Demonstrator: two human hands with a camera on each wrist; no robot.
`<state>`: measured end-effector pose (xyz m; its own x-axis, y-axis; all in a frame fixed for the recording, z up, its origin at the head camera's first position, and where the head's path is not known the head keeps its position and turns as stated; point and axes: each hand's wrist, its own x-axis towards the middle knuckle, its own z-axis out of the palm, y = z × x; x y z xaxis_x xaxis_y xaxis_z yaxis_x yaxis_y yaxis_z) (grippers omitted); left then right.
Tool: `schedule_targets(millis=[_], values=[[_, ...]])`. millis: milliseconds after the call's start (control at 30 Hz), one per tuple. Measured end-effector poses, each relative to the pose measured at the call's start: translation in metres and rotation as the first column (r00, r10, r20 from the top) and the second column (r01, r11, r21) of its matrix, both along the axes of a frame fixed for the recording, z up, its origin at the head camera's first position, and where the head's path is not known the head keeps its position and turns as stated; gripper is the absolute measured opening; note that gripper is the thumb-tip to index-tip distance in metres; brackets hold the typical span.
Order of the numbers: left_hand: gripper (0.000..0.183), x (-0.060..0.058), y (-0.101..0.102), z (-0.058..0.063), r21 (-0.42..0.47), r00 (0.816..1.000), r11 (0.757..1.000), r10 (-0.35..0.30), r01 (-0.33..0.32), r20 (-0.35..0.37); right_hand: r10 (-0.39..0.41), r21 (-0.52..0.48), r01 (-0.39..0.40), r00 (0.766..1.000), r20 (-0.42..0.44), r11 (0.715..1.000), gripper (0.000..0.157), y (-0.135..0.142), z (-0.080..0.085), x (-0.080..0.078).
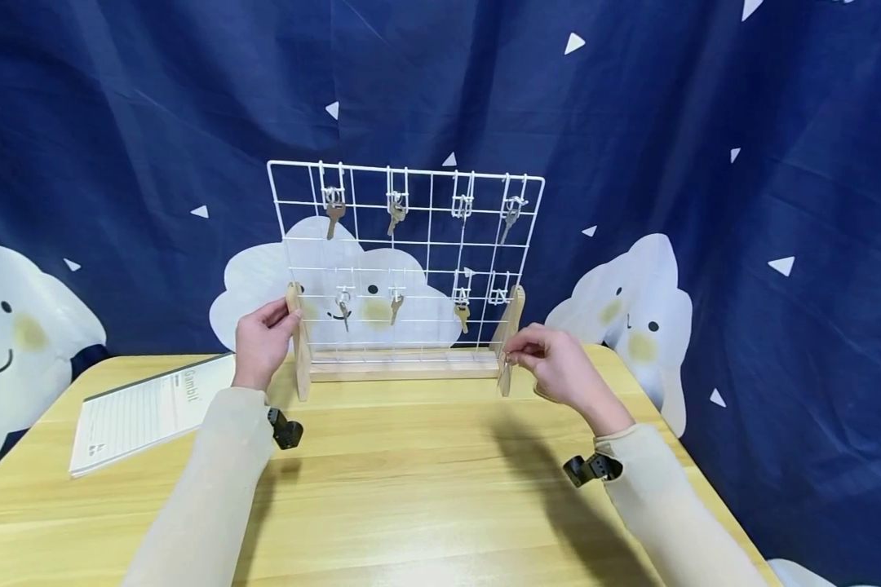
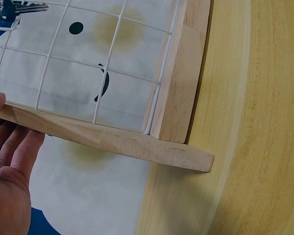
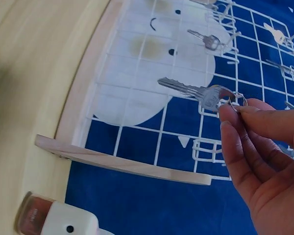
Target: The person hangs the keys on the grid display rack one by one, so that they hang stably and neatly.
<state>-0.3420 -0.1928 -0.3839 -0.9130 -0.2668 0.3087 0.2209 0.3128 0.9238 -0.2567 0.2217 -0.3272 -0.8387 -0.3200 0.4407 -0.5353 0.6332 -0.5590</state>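
Note:
A white wire grid rack (image 1: 429,242) stands upright in a wooden base (image 1: 404,371), with several keys hanging from its hooks in two rows. The left hand (image 1: 264,338) holds the edge of the left wooden upright (image 2: 108,137), thumb on one side and fingers on the other. Between thumb and index finger, the right hand (image 1: 558,367) pinches a small metal ring (image 3: 241,100) carrying a silver key (image 3: 186,90). That key points away from the fingertips, in front of the grid near the right upright (image 3: 137,166). A hook (image 1: 498,295) at the lower right bears no key.
A lined notepad (image 1: 147,412) lies on the wooden table (image 1: 411,481), left of the rack. In the right wrist view, a white object (image 3: 71,220) with a reddish-brown end sits beyond the right upright. A dark blue curtain (image 1: 440,90) hangs behind.

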Motion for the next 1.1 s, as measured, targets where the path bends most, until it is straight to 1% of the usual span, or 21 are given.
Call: schedule_targets(millis=[133, 300, 467, 567, 700, 833, 967, 1100], values=[[0.04, -0.001, 0.0, 0.0, -0.002, 1.0, 1.0, 0.004, -0.004, -0.002, -0.023, -0.029, 0.023, 0.999, -0.027, 0.999, 0.012, 0.0, 0.008, -0.005], [0.04, -0.001, 0.001, 0.0, 0.008, 1.0, 1.0, 0.008, -0.008, -0.005, -0.051, -0.056, 0.049, 0.998, -0.031, 0.997, 0.012, 0.0, 0.013, -0.013], [0.041, -0.002, 0.001, 0.0, 0.013, 1.0, 1.0, 0.0, 0.0, -0.009, -0.111, -0.095, 0.103, 0.991, -0.081, 0.99, 0.01, 0.002, 0.016, -0.022], [0.042, -0.001, 0.001, 0.0, 0.004, 1.0, 1.0, 0.002, -0.003, 0.006, -0.151, -0.116, 0.139, 0.983, -0.103, 0.983, 0.01, 0.002, 0.018, -0.028], [0.042, 0.0, 0.0, -0.001, -0.005, 1.0, 1.0, 0.007, -0.007, 0.02, -0.192, -0.13, 0.18, 0.977, -0.089, 0.975, 0.01, 0.0, 0.019, -0.035], [0.042, 0.0, 0.0, 0.0, -0.014, 1.0, 1.0, 0.006, -0.006, 0.005, -0.224, -0.148, 0.211, 0.971, -0.081, 0.966, 0.01, -0.002, 0.022, -0.041], [0.041, 0.001, 0.0, 0.001, -0.016, 1.0, 1.0, 0.007, -0.007, 0.006, -0.237, -0.143, 0.224, 0.968, -0.08, 0.964, 0.011, -0.003, 0.021, -0.047], [0.041, 0.0, 0.001, 0.0, -0.008, 1.0, 1.0, 0.001, -0.001, 0.002, -0.24, -0.137, 0.228, 0.968, -0.076, 0.964, 0.011, -0.004, 0.019, -0.052]])
